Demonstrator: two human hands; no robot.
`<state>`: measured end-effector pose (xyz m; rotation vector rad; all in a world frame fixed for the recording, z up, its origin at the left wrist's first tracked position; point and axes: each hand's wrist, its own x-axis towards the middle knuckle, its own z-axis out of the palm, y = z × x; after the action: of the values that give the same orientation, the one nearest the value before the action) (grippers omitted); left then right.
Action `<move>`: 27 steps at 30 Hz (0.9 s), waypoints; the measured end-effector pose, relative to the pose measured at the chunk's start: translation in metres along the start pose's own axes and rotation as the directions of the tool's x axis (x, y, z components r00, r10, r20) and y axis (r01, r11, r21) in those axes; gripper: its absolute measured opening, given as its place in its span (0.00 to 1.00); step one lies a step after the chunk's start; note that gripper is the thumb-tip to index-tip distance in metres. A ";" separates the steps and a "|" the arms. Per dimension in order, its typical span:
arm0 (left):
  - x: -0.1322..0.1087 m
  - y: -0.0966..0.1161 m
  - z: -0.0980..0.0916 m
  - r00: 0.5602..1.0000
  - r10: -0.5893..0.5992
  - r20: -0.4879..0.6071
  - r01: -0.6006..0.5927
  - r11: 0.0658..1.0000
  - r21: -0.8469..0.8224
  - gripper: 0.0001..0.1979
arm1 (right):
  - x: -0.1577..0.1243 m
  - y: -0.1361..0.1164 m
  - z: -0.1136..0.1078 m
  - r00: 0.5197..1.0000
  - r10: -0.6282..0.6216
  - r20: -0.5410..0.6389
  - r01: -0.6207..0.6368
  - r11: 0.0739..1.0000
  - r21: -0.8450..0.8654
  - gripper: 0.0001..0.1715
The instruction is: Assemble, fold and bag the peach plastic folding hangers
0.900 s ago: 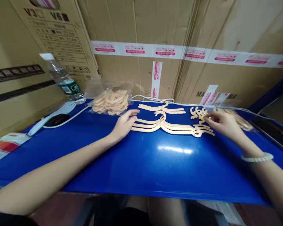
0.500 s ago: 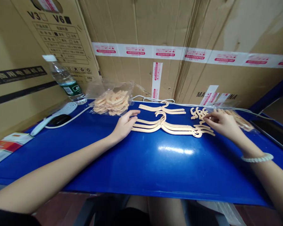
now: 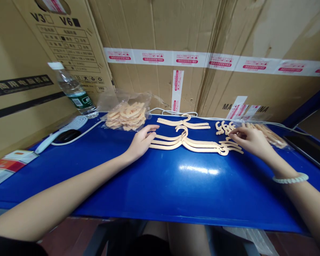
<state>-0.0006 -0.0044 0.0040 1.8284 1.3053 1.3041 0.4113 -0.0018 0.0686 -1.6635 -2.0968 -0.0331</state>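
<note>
Several pale, matte-looking hanger-shaped pieces [image 3: 202, 145] lie nested on the glossy blue table [image 3: 160, 192]; you seem to be handling loose parts near their right end. Your left hand [image 3: 139, 143] sits at their left ends, thumb and forefinger apart with nothing between. Your right hand [image 3: 248, 140] bends over the small curved pieces [image 3: 219, 128], thumb and forefinger drawn together; whether they pinch one cannot be told. Working there calls for a light, precise fingertip grip, as those slim, rounded shapes crowd together.
</note>
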 end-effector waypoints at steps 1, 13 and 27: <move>0.000 0.000 0.000 1.000 -0.001 0.003 0.001 1.000 0.003 0.18 | 0.000 0.000 0.000 1.000 -0.001 0.000 0.001 1.000 0.000 0.16; -0.001 0.002 0.000 1.000 -0.001 0.016 0.001 1.000 0.012 0.19 | 0.000 -0.004 0.000 0.999 0.046 0.010 -0.046 0.999 -0.011 0.16; -0.001 0.004 0.000 1.000 0.001 0.020 -0.002 1.000 0.022 0.18 | 0.000 0.000 0.001 1.000 -0.012 0.000 0.012 1.000 0.006 0.15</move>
<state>0.0004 -0.0072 0.0069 1.8532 1.3133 1.2743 0.4110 -0.0020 0.0677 -1.6473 -2.1045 -0.0305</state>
